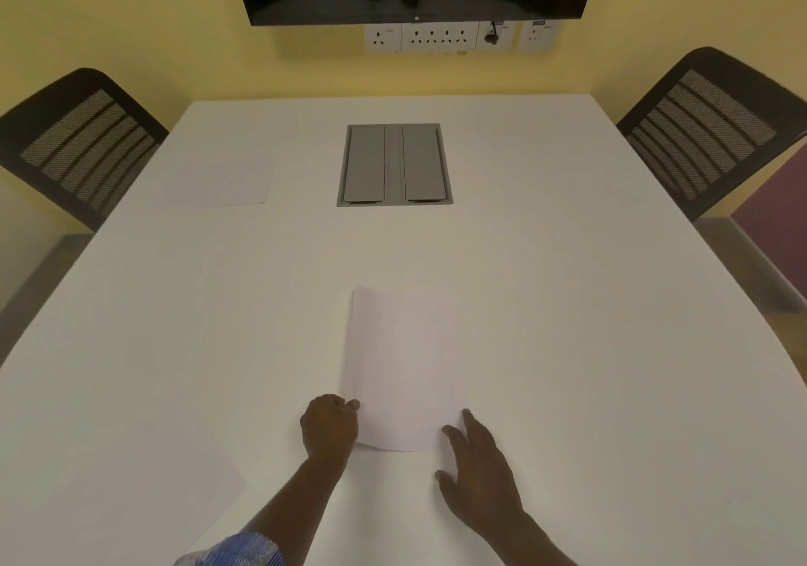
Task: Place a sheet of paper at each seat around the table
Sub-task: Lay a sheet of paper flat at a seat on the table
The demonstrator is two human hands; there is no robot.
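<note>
My left hand (330,428) pinches the near left edge of a sheet of paper (404,369) lying on the white worktop (567,303) in front of me. My right hand (478,474) lies open, fingertips on the sheet's near right corner. A second sheet (218,181) lies by the left chair (78,146). The grey cable box (394,165) has both lids shut.

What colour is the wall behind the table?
The wall is yellow, seen best in the head view.
</note>
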